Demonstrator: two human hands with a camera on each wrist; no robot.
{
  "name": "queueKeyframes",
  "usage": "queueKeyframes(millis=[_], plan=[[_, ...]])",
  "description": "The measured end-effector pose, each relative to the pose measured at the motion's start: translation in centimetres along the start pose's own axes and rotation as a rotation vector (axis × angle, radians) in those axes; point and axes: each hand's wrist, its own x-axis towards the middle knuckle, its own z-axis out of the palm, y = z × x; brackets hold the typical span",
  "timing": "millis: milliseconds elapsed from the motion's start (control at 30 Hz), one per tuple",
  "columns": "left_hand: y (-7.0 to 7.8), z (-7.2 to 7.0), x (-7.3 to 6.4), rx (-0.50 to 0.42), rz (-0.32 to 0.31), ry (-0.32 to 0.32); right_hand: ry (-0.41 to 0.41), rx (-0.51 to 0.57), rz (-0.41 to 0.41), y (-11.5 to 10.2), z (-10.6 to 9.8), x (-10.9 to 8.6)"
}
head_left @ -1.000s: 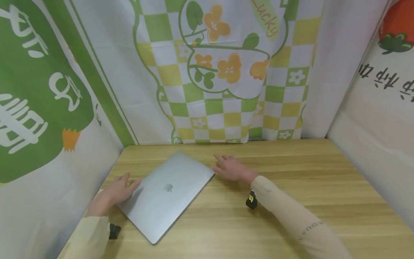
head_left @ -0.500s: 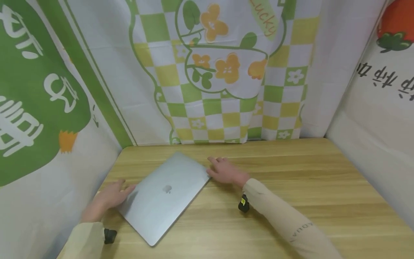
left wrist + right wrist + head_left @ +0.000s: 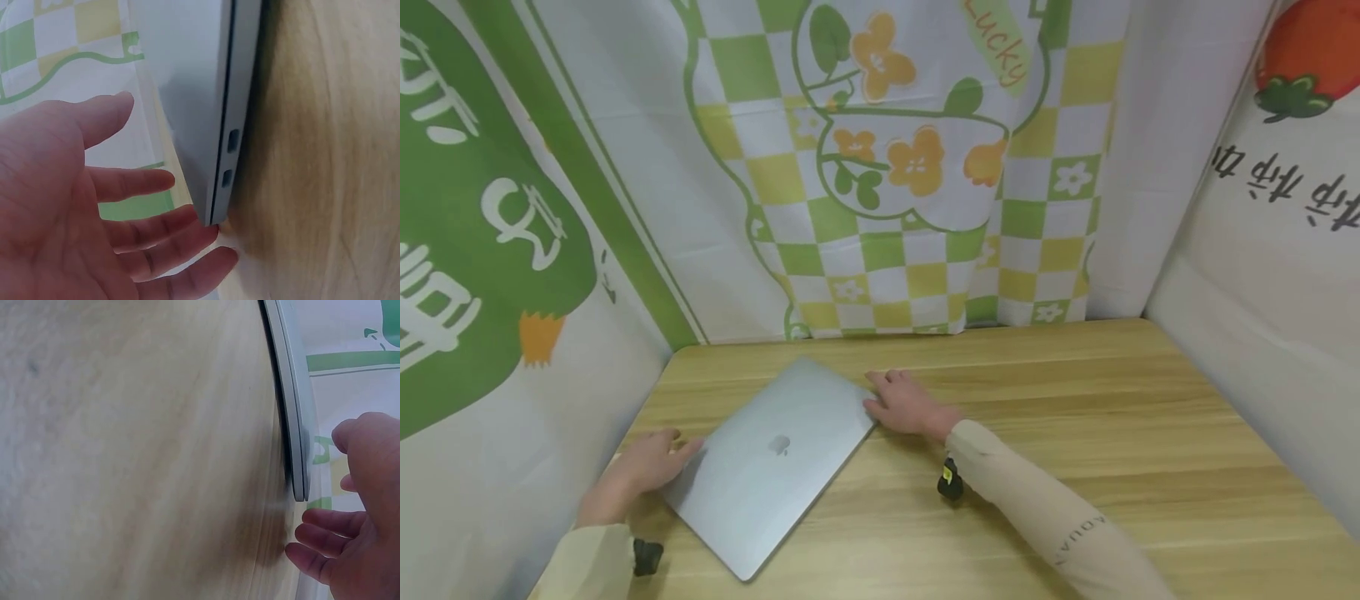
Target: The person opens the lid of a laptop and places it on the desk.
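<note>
A closed silver laptop [image 3: 782, 442] with an apple logo lies flat on the wooden table, turned at an angle. My left hand [image 3: 651, 462] is by its left corner, thumb apart from the fingers. In the left wrist view, the fingers of that hand [image 3: 106, 206] reach past the laptop's corner [image 3: 209, 187], beside two ports; whether they touch it, I cannot tell. At the right corner is my right hand [image 3: 906, 404], fingers extended and slightly bent. From the right wrist, the hand [image 3: 356, 519] appears just beyond the laptop's edge [image 3: 294, 425], thumb and fingers spread around the corner.
The wood-grain table [image 3: 1075, 433] extends to the right of the laptop. Behind it hangs a green-and-yellow checked curtain [image 3: 910, 250], and printed cloth [image 3: 1247, 275] encloses the sides. A small black device [image 3: 950, 479] is worn at each wrist.
My right hand has come left, closer to the laptop's right corner. The left hand has shifted slightly down and left in view, as has the whole scene. The laptop seems still on the table.
</note>
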Motion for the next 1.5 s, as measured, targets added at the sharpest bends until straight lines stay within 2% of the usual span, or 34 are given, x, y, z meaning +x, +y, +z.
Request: queueKeyframes(millis=[300,533,800,1233,1333,1500], plan=[[0.0,-0.1,-0.5,-0.004,-0.049,-0.013,0.001,-0.02,-0.028,-0.4,0.3,0.2],[0.6,-0.2,-0.6,-0.085,-0.115,-0.049,-0.002,-0.022,-0.045,-0.9,0.2,0.4],[1.4,-0.5,-0.5,-0.112,-0.115,-0.049,-0.007,-0.012,-0.046,-1.6,0.0,0.8],[1.6,-0.2,-0.7,-0.119,-0.115,-0.051,-0.028,-0.033,-0.028,-1.9,0.2,1.4],[1.8,-0.2,-0.7,-0.126,-0.116,-0.056,-0.032,-0.045,-0.011,-2.0,0.1,1.4],[2.0,0.0,-0.6,-0.129,-0.114,-0.066,-0.011,-0.003,0.053,-2.0,0.3,1.6]])
